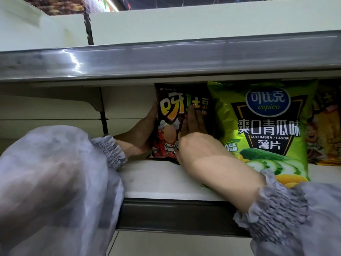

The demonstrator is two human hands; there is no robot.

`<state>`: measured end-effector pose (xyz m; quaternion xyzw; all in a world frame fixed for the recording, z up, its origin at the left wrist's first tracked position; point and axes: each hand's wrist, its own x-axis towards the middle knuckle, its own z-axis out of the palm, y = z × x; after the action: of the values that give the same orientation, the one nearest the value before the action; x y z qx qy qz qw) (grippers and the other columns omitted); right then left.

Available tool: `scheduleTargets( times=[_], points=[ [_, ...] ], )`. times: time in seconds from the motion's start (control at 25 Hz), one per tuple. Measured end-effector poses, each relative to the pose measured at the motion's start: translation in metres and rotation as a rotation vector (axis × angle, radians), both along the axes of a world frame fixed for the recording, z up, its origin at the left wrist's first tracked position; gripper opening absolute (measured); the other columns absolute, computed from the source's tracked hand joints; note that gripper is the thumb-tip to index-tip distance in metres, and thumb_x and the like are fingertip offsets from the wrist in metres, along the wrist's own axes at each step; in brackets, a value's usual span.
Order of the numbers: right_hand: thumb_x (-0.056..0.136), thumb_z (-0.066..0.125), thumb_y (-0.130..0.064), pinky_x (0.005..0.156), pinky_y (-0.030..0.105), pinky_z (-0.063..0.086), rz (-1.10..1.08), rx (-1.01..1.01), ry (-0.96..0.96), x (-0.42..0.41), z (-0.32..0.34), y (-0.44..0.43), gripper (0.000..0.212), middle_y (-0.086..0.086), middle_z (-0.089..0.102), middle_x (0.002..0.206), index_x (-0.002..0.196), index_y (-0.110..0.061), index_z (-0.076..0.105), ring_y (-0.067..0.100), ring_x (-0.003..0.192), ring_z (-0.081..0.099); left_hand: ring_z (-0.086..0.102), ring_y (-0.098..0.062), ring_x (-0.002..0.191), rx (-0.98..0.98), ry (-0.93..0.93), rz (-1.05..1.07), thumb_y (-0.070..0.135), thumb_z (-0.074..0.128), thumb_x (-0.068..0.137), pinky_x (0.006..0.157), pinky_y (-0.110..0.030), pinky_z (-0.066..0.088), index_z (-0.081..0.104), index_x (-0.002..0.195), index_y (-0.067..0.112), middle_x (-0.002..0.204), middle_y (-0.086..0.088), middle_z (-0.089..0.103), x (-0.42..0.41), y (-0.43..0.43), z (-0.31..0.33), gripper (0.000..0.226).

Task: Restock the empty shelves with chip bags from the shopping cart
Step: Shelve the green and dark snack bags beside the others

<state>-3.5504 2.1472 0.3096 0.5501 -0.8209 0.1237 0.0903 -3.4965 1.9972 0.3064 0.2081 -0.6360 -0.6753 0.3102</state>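
Observation:
A black chip bag (171, 115) with orange lettering stands upright at the back of the white shelf (156, 180). My left hand (142, 133) holds its left edge, fingers wrapped round the side. My right hand (197, 141) lies flat on the bag's front right, its straight fingers pressing between this bag and the green cucumber chip bag (265, 130), which stands upright just to the right. The shopping cart is out of view.
An orange-yellow chip bag (326, 130) stands at the far right. The shelf above (166, 60) has a grey front rail close overhead. A bracket and upright post (103, 111) sit at the back left, with bare shelf in front of them.

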Motion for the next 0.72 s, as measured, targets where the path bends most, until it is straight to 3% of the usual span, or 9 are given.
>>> scheduleTargets(
  times=[0.04,0.08,0.16,0.2,0.32,0.4,0.52,0.6,0.72],
  points=[
    [0.099,0.036,-0.024,0.095,0.036,0.04,0.007,0.015,0.005,0.001,0.002,0.002,0.039,0.023,0.041,0.139,0.13,-0.001,0.044,0.033,0.127,0.043,0.063,-0.019,0.105,-0.031,0.007,0.017,0.064,0.024,0.092,0.085,-0.029,0.049,0.06,0.123,0.018,0.111,-0.006,0.068,-0.003,0.002,0.0,0.066],
    [0.099,0.034,-0.023,0.1,0.037,0.037,0.015,0.006,0.019,0.001,0.002,0.002,0.042,0.026,0.033,0.144,0.134,0.0,0.039,0.036,0.133,0.034,0.065,-0.017,0.1,-0.061,0.005,0.033,0.064,0.025,0.092,0.08,-0.028,0.05,0.063,0.116,0.02,0.106,-0.004,0.071,-0.004,0.006,0.0,0.063],
    [0.101,0.029,-0.022,0.115,0.039,0.018,0.023,-0.03,0.074,0.003,0.0,0.001,0.054,0.027,-0.009,0.153,0.146,0.001,0.012,0.038,0.143,-0.004,0.069,-0.014,0.089,-0.079,-0.009,0.079,0.063,0.027,0.092,0.071,-0.025,0.052,0.068,0.101,0.023,0.1,-0.003,0.073,-0.004,0.008,-0.001,0.058],
    [0.101,0.028,-0.02,0.117,0.039,0.01,0.014,-0.042,0.114,0.003,-0.002,-0.002,0.056,0.025,-0.019,0.152,0.147,0.002,0.005,0.036,0.143,-0.013,0.07,-0.013,0.085,-0.07,-0.014,0.083,0.062,0.027,0.093,0.067,-0.023,0.053,0.068,0.099,0.023,0.1,-0.002,0.073,-0.003,0.009,-0.001,0.057],
    [0.101,0.031,-0.014,0.117,0.037,0.008,0.0,-0.102,0.147,0.003,-0.003,-0.002,0.058,0.023,-0.021,0.152,0.146,0.005,0.0,0.033,0.143,-0.014,0.07,-0.012,0.078,-0.047,0.01,0.071,0.06,0.026,0.094,0.064,-0.022,0.054,0.065,0.103,0.023,0.099,0.0,0.072,0.005,0.024,0.005,0.055],
    [0.101,0.032,-0.016,0.116,0.035,0.009,0.022,-0.148,0.158,0.003,-0.002,0.0,0.058,0.02,-0.016,0.154,0.147,0.001,0.002,0.03,0.144,-0.01,0.063,-0.009,0.087,-0.178,-0.043,0.179,0.055,0.028,0.096,0.079,-0.022,0.045,0.06,0.116,0.023,0.117,-0.002,0.064,0.007,0.031,0.008,0.049],
    [0.101,0.033,-0.02,0.112,0.034,0.021,0.034,-0.141,0.17,0.006,0.0,0.009,0.051,0.018,0.006,0.156,0.146,-0.003,0.015,0.029,0.144,0.009,0.043,-0.02,0.127,-0.886,-0.084,0.535,0.034,0.053,0.093,0.099,-0.019,0.029,0.034,0.143,0.014,0.146,-0.011,0.034,0.021,0.037,0.005,0.057],
    [0.1,0.036,-0.018,0.096,0.034,0.038,0.031,-0.134,0.186,0.006,0.002,0.015,0.041,0.019,0.029,0.147,0.138,-0.003,0.032,0.031,0.137,0.03,0.03,-0.019,0.134,-1.42,-0.045,0.481,0.02,0.055,0.087,0.109,-0.019,0.023,0.037,0.142,0.011,0.148,-0.017,0.03,0.031,0.038,0.003,0.059],
    [0.095,0.043,-0.013,0.07,0.029,0.033,0.041,-0.154,0.163,0.007,0.002,0.019,0.026,0.016,0.051,0.124,0.119,-0.003,0.049,0.032,0.116,0.051,0.025,-0.029,0.137,-1.889,-0.152,0.42,0.019,0.048,0.085,0.112,-0.039,0.022,0.04,0.141,0.009,0.15,-0.02,0.032,0.032,0.039,-0.006,0.057]
  ],
)
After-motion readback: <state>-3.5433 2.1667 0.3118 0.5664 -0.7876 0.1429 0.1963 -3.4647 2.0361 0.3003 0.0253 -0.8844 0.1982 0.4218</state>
